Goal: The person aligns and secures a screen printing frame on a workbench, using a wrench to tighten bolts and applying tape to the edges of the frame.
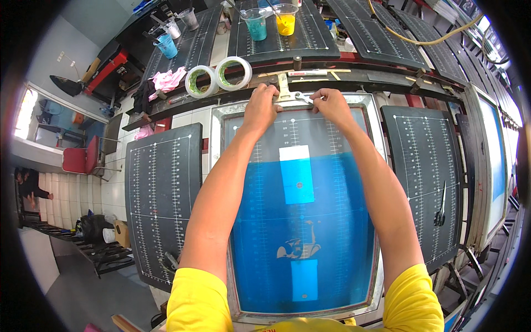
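Note:
A silk-screen frame (378, 141) with a metal rim lies before me, its mesh (337, 232) mostly blue with a pale figure near the lower middle. My left hand (262, 108) curls its fingers round the frame's far edge, just left of a pale metal bracket (284, 86). In my right hand (332, 105), thumb and fingers pinch the end of a small silver wrench (303, 98). The wrench's other end meets the bracket's base at the frame's far rim; the exact contact is too small to make out. Two bright blue strips (296, 180) show on the mesh.
Two tape rolls (234, 73) and a marker (307, 73) lie on the rail beyond the frame. Cups of teal (256, 25), yellow (285, 23) and blue (166, 45) paint stand farther back. Black ruled boards flank me; scissors (441, 207) lie on the right board (423, 166).

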A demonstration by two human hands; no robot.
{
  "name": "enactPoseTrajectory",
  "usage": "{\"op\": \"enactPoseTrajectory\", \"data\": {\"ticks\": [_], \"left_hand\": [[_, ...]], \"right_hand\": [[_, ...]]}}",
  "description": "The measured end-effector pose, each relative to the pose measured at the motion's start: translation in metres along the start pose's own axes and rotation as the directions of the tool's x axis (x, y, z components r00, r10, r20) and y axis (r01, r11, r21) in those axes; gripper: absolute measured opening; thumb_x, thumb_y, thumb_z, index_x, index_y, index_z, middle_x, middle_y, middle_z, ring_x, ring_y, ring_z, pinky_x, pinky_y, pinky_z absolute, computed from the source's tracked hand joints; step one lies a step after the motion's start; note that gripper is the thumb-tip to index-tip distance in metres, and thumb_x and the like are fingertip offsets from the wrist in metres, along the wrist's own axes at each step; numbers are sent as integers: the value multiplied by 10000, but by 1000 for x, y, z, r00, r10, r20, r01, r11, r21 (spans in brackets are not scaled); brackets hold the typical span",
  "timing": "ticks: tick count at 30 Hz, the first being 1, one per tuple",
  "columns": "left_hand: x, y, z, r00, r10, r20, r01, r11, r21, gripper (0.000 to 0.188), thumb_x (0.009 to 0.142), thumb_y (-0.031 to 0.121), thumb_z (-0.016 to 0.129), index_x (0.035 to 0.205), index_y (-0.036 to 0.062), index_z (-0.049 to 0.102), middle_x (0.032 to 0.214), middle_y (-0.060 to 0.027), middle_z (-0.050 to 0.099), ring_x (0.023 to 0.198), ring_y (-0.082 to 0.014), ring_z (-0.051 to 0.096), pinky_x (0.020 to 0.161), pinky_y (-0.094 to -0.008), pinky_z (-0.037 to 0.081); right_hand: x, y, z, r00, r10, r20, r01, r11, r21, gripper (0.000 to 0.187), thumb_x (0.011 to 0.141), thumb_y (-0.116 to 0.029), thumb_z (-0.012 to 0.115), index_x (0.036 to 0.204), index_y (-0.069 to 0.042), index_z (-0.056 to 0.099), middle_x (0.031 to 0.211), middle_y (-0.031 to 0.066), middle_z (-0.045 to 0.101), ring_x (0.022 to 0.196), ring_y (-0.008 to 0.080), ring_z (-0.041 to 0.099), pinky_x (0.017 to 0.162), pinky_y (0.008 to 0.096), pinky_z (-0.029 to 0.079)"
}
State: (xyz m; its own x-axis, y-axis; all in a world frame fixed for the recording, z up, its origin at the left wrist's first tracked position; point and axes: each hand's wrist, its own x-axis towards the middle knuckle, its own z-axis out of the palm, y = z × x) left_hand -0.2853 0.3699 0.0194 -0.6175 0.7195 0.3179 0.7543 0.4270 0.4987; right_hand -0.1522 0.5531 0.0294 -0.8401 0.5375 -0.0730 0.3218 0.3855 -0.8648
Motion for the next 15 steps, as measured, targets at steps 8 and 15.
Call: {"op": "enactPoseTrajectory", "data": {"ticks": [8, 15], "left_hand": [[-2, -1, -4, 999, -44, 8, 44, 999, 25, 373, 736, 59, 832, 1063, 48, 652, 1053, -142, 610, 1054, -371, 606, 881, -456, 486], [1, -4, 0, 999, -35, 5, 35, 999, 0, 395, 723, 78, 841, 1071, 48, 656, 1067, -148, 615, 1066, -378, 604, 884, -458, 486]], "right_hand": [[-37, -18, 59, 969, 245, -36, -203, 869, 451, 286, 912, -37, 521, 1187, 44, 532, 854, 135, 733, 625, 194, 658, 555, 320, 515], [-44, -41, 91, 944, 322, -66, -176, 666, 724, 251, 964, 7, 450, 1207, 42, 400, 962, 191, 676, 583, 216, 647, 456, 341, 536]]}}
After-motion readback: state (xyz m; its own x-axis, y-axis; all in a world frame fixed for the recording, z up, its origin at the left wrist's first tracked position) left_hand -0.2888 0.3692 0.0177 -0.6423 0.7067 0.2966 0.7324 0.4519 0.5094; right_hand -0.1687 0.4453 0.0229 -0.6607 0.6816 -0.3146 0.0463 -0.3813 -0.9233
